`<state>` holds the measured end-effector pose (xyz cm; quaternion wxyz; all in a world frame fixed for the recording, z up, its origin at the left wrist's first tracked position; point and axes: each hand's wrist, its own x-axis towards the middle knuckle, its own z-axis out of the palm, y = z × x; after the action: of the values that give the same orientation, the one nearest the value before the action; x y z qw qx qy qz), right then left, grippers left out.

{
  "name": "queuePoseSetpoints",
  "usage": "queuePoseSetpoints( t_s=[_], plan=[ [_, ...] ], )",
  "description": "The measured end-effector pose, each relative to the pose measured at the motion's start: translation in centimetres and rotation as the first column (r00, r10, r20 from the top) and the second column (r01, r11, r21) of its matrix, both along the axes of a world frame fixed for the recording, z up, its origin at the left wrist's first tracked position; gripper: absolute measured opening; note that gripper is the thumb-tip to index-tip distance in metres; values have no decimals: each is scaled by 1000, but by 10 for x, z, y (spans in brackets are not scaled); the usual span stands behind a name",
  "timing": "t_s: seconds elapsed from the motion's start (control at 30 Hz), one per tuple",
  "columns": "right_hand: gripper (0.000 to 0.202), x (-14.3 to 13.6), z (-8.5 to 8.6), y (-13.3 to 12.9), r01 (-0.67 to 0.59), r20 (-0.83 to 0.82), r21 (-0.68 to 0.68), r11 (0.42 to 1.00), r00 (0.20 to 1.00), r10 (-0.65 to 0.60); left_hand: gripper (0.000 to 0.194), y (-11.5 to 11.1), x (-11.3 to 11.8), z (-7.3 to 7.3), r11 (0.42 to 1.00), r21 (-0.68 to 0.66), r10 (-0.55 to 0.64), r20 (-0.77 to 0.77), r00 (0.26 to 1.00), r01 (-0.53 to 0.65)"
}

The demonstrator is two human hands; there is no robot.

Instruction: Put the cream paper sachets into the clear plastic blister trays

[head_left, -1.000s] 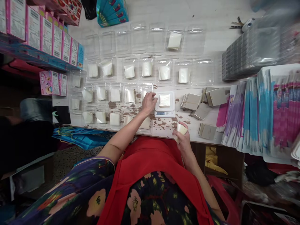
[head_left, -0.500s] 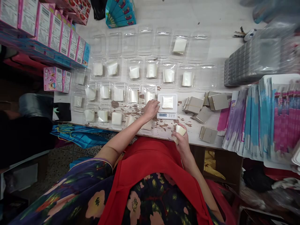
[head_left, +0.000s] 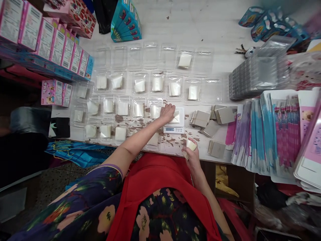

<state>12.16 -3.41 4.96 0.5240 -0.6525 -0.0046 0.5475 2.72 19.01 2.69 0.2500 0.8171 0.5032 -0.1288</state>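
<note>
- White scale (head_left: pixel 174 130), in the head view: one, on the counter (head_left: pixel 175 23), its display strip facing the person.
- Pale packet (head_left: pixel 177 117): one, lying on the scale's plate; its left part is covered by fingers, so its long axis cannot be told.
- Left hand (head_left: pixel 167 113): bent over the packet's left side; I cannot tell whether its grip pinches the packet.
- Right hand (head_left: pixel 194 156): its grip is clenched around one cream bundle (head_left: pixel 191 145) by the counter's front edge. The bundle is tilted, its long axis slanting from lower left to upper right, the broader end pointing away from the person.
- Clear trays (head_left: pixel 151 55): seven in the back row, one of them carrying a pale square (head_left: pixel 185 60).
- Second row: six pale squares; third row: five, left of the scale; front row: partly behind the left forearm (head_left: pixel 140 137), count uncertain.
- Grey card stacks (head_left: pixel 200 118): several, overlapping, right of the scale.
</note>
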Motion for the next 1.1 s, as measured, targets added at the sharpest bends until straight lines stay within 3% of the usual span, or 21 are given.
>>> queuePoseSetpoints(
  t_s=[0.1,0.27,0.4,0.57,0.7,0.8,0.87,0.93,1.03,1.1],
  plan=[
    [59,4,-1,3,1,11,-13,1000,1000,-1,34,4,1,0,1000,-25,-8,-21,1000,7],
    [60,10,0,11,-2,-16,-17,1000,1000,2,17,0,-5,-5,995,22,-96,36,995,95],
    [61,16,-1,17,20,-32,7,1000,999,-20,23,-8,-14,-10,978,35,-206,124,971,203],
    [60,23,-1,24,7,-32,6,1000,999,-7,26,-9,-18,-11,990,-25,-139,105,985,142],
    [60,26,0,30,27,-60,17,999,998,-26,20,-13,-20,-7,975,11,-221,148,964,222],
    [61,29,1,35,46,-87,14,999,995,-44,13,-12,-23,-3,977,-72,-185,176,967,200],
    [61,31,2,38,55,-100,6,998,994,-54,9,1,-21,2,980,-147,-104,176,979,131],
    [61,35,4,40,60,-127,5,998,990,-59,10,31,-9,11,980,-195,4,226,974,41],
    [60,41,9,45,85,-165,13,996,983,-82,10,101,33,28,983,-178,109,352,930,-47],
    [61,45,13,47,101,-175,19,995,980,-96,3,156,74,38,997,-71,47,393,918,-20]
  ],
)
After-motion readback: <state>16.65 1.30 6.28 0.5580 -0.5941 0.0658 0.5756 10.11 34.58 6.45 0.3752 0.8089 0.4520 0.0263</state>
